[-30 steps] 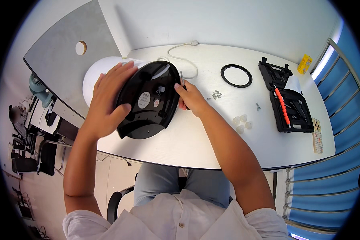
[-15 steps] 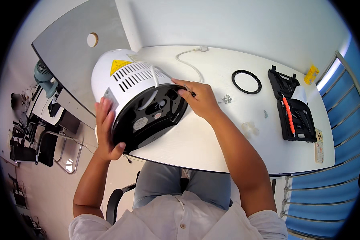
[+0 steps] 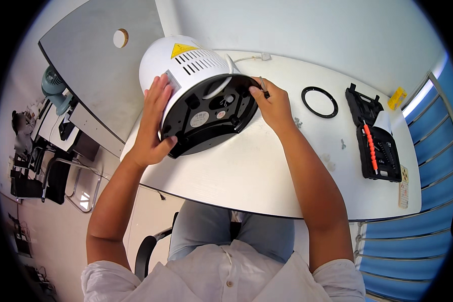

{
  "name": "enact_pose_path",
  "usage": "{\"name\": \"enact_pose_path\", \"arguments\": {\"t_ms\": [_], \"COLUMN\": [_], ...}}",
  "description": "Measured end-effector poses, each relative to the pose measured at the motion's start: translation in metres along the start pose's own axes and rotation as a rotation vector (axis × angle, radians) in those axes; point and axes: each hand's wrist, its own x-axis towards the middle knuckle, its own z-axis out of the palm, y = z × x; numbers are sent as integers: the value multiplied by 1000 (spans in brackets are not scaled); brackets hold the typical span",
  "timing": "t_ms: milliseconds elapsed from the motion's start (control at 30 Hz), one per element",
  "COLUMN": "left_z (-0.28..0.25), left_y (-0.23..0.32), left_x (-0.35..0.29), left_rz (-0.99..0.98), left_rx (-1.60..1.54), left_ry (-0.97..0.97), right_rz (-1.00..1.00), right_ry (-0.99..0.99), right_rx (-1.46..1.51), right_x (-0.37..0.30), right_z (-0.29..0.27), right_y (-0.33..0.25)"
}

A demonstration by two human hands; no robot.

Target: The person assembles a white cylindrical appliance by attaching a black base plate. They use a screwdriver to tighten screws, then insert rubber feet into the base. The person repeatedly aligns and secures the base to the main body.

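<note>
A white, rounded appliance [image 3: 156, 58] with vent slots, possibly an air fryer, is tipped over so that its black underside [image 3: 214, 131] faces me. My left hand [image 3: 153, 118] grips its left side, fingers along the white wall and thumb on the black rim. At the right edge of the base, my right hand [image 3: 274, 103] is closed on the rim. A small dark piece with a thin grey part [image 3: 265, 92] sticks out at its fingers; its kind cannot be made out. The white power cord [image 3: 230, 63] loops from the appliance's back across the base.
To the right lie a black ring [image 3: 319, 102], small screws [image 3: 298, 123], more small metal bits [image 3: 343, 144] and pale round pieces [image 3: 327, 161]. Beyond them are an open black tool case [image 3: 380, 151] with an orange flexible shaft [image 3: 371, 147], a remote [image 3: 403, 187] and a yellow item [image 3: 397, 98].
The appliance has shifted right and away from me, with both hands moving along on it. Its base now sits farther from the table's front edge.
</note>
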Motion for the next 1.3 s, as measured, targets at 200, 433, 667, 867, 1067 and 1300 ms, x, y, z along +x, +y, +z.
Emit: {"name": "enact_pose_path", "arguments": {"t_ms": [200, 433, 667, 867, 1067, 1300], "left_z": [-5, -29, -37, -39, -45, -43], "left_y": [6, 28, 29, 38, 41, 49], "left_x": [33, 86, 99, 90, 85, 87], "left_rz": [-38, -226, -282, -328, -337, -374], "left_rx": [-68, -451, -437, -441, -513, -498], "left_ry": [-68, -140, -236, -181, -85, -98], "right_rz": [229, 249, 293, 286, 241, 265], "right_ry": [-8, 5, -43, -79, -133, -100], "right_rx": [78, 287, 391, 395, 319, 391], "right_x": [-5, -10, -14, -17, -18, -20], "right_z": [-5, -2, 12, 17, 16, 14], "right_y": [14, 13, 25, 18, 11, 8]}}
